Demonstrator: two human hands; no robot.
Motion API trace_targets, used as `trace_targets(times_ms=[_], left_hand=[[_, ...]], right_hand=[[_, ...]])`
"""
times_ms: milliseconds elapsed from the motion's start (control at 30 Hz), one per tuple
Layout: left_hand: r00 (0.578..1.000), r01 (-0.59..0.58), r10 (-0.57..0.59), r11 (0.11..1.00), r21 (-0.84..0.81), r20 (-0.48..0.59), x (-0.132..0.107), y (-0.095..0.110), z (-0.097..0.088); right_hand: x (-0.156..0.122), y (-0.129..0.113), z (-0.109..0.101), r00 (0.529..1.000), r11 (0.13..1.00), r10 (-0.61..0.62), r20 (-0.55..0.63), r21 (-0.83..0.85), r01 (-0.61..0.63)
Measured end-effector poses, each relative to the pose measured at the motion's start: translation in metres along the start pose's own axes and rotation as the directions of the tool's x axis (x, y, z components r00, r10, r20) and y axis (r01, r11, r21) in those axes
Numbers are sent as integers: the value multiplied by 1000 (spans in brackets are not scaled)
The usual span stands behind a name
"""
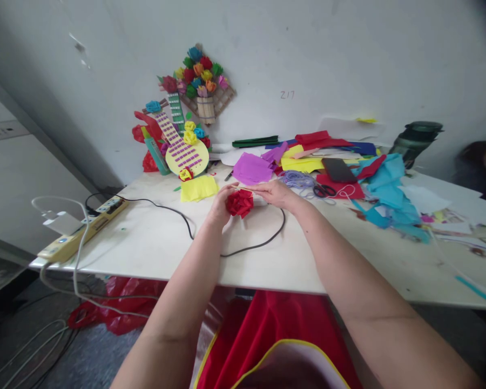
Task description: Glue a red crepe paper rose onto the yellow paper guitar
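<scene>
Red paper flower (pixel 240 203), rounded, with crumpled, layered petals. Beneath it, smooth white table (pixel 287 265). Behind it, leftward, round-bodied guitar-shaped craft (pixel 187 158), then creased yellow paper (pixel 199 188). Right of it, right hand (pixel 277 193), fingers nearly straight, bunched. Left of it, touching, left hand (pixel 222 204), fingers bent. Cannot tell how firmly either grips.

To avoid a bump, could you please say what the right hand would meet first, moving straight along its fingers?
Probably the left hand, beside the red flower, though depth is unclear.
</scene>
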State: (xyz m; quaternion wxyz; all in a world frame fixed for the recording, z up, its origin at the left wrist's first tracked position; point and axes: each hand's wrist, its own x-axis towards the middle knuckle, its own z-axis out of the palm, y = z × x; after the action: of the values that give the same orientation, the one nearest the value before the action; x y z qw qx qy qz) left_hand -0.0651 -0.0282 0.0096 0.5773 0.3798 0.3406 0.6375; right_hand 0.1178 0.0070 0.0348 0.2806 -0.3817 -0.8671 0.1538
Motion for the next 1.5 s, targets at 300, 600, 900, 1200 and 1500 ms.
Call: trace_targets(times_ms=[300, 600, 900, 1200, 1500], left_hand=[[1000, 19, -20, 996, 87, 11, 8, -4, -7], [999, 46, -45, 996, 80, -14, 5, 0, -5], [994, 101, -104, 989, 108, 21, 3, 3, -6], [994, 106, -108, 988, 109, 16, 5, 3, -7], [996, 83, -84, 989, 120, 5, 3, 4, -3]], right_hand=[[-1, -5, -1, 996, 996, -62, 60, -52, 65], [-2, -9, -2, 996, 988, -47, 71, -145, 57], [-2, -11, -1, 995, 962, -54, 79, -264, 73], [-2, -10, 0, 995, 961, -65, 74, -263, 82], [0, -16, 9, 999, 967, 1, -47, -253, -12]])
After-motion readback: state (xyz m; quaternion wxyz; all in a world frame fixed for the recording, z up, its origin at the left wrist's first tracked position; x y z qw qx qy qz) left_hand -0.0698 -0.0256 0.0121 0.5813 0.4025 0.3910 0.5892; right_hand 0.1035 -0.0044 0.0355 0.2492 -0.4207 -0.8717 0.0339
